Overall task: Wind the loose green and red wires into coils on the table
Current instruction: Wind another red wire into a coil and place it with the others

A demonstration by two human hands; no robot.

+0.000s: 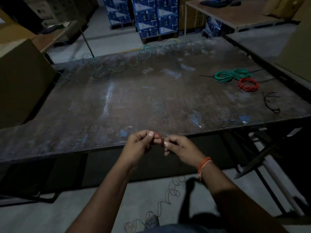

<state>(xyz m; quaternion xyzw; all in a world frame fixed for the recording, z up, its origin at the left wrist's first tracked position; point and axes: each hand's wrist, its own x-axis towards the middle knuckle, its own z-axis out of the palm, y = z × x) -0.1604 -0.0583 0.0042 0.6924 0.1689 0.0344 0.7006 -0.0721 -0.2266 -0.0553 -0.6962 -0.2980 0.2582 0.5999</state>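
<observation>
Spanning the frame: dark scuffed wooden surface (117,101); loose green wire (117,70) strewn along its far edge; left hand (139,145) and right hand (178,147), fingers pinching a thin red wire (158,135), apparently to start a coil.

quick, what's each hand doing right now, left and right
Left hand: closed, grip pinching the red wire at its small loop.
Right hand: closed, grip pinching the same red wire just beside it.
</observation>
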